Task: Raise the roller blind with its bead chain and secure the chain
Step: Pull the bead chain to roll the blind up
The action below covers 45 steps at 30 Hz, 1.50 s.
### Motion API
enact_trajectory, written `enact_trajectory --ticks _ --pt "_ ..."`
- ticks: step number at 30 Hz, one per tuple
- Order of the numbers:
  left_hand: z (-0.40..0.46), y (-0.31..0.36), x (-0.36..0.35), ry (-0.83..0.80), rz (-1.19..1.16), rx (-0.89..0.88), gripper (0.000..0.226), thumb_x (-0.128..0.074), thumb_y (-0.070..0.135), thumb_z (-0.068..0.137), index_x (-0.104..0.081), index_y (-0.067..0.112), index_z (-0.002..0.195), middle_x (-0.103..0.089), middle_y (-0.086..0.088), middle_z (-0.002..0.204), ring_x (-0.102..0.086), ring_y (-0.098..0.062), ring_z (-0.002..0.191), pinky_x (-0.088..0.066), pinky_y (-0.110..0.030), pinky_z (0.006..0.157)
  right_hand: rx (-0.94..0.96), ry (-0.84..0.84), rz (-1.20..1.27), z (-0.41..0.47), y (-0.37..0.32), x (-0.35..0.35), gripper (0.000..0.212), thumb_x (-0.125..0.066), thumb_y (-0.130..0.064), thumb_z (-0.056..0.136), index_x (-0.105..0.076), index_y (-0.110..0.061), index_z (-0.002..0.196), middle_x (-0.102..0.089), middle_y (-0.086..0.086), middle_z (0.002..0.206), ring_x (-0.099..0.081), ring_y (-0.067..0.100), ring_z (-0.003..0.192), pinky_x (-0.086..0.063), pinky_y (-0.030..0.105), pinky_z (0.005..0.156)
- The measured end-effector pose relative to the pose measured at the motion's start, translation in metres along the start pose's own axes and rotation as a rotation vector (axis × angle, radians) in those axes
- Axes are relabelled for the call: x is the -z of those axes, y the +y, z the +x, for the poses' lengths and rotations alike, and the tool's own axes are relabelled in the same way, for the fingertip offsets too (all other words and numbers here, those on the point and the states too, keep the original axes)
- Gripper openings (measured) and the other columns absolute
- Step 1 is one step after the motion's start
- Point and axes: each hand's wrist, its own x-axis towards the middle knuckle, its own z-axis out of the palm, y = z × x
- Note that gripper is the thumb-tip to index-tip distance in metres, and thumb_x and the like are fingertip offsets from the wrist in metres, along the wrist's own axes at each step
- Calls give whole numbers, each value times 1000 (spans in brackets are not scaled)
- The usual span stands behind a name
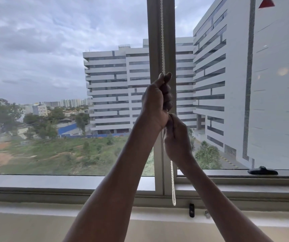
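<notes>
A white bead chain (162, 41) hangs down in front of the grey window mullion (155, 49). My left hand (156, 100) grips the chain in a fist, thumb on top. Directly beneath it, my right hand (176, 137) holds the same chain, touching the left hand's heel. Below the right hand the chain's loop end (173, 189) dangles free down to the sill. The roller blind itself is out of view above; the whole window pane shows.
A small black chain clip (191, 210) sits on the wall under the sill, just right of the loop, with a small metal piece (207, 213) beside it. A black window handle (262, 171) lies on the right frame. The window sill (70, 182) runs across.
</notes>
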Motion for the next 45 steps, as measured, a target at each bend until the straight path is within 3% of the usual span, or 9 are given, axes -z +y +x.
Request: enact_trajectory --ticks 7,12,17,24,28,31,38,41,45 --pt "-9 -16 5 -4 -5 -113 32 -45 28 103 -55 24 73 -30 13 41 -18 -1 32 -14 -15 29 -145 -106 261 -7 9 10 32 -41 -11 99 -43 -4 68 -38 -4 51 -30 8 45 -26 22 42" --pt "-18 -43 20 7 -28 -141 31 -48 25 102 -57 21 73 -28 13 41 -18 -1 31 -18 -16 29 -273 -178 473 -4 22 21 36 -40 -15 99 -54 -15 65 -51 -11 55 -44 7 52 -36 23 54" --pt "-28 -71 36 58 50 -133 36 -48 27 102 -60 24 67 -35 13 46 -27 0 39 -24 -16 36 -357 -121 478 34 2 29 37 -40 -15 102 -70 -17 80 -66 -1 67 -60 13 66 -49 27 61" --pt "-41 -84 41 83 131 -147 41 -46 24 103 -51 22 62 -31 10 46 -22 -2 37 -18 -17 36 -499 -400 629 83 -44 29 34 -32 -19 105 -61 -1 108 -71 10 74 -65 23 69 -48 32 62" --pt "-43 -80 40 99 127 -155 41 -46 22 103 -49 20 62 -30 8 48 -23 0 39 -21 -15 37 -604 -358 794 87 -47 24 37 -36 -25 105 -62 0 110 -50 1 59 -39 12 47 -34 25 47" --pt "-43 -81 41 92 194 -212 44 -45 21 103 -43 20 59 -27 -1 53 -22 -2 42 -21 -15 40 -551 -243 804 85 -45 17 32 -35 -21 105 -62 -5 98 -29 -6 48 -19 7 38 -20 18 38" --pt "-25 -84 57 -25 300 -172 42 -36 26 106 -51 17 67 -43 13 48 -33 0 43 -28 -15 43 -221 -61 402 77 -53 7 32 -36 -12 104 -53 -13 77 -31 1 51 -25 12 40 -19 23 40" --pt "-15 -76 71 -41 403 -44 51 -27 45 104 -66 16 90 -67 6 68 -56 -7 61 -42 -24 61 -155 -45 394 74 -53 10 34 -35 -8 104 -51 -13 74 -30 3 54 -24 13 45 -19 28 42" --pt "1 -43 67 -88 259 5 61 -22 50 103 -62 5 111 -70 -11 94 -64 -20 89 -50 -35 85 -130 -13 413 70 -52 12 33 -36 -8 104 -51 -10 74 -32 0 51 -27 9 41 -19 25 41"
